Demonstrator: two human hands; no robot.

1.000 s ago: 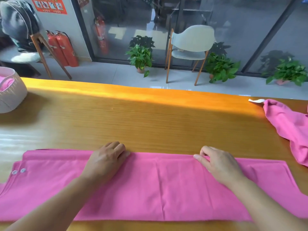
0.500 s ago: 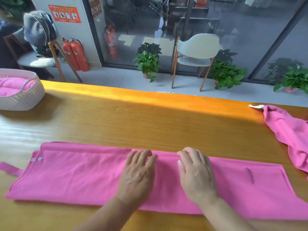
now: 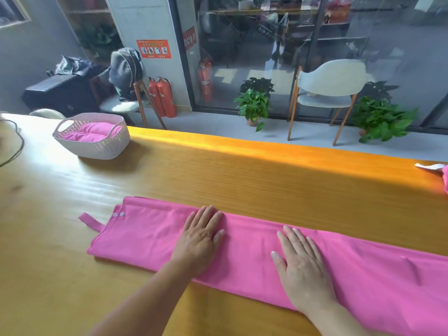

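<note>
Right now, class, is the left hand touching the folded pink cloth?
Touching. The head view shows the left hand lying flat, fingers straight, directly on the folded pink cloth.

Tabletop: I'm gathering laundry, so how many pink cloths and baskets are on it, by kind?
Pink cloths: 3 (folded pink cloth under the left hand and right hand; bundled pink cloth in the basket; third pink cloth, cut off at the right edge)
Baskets: 1
Total: 4
</note>
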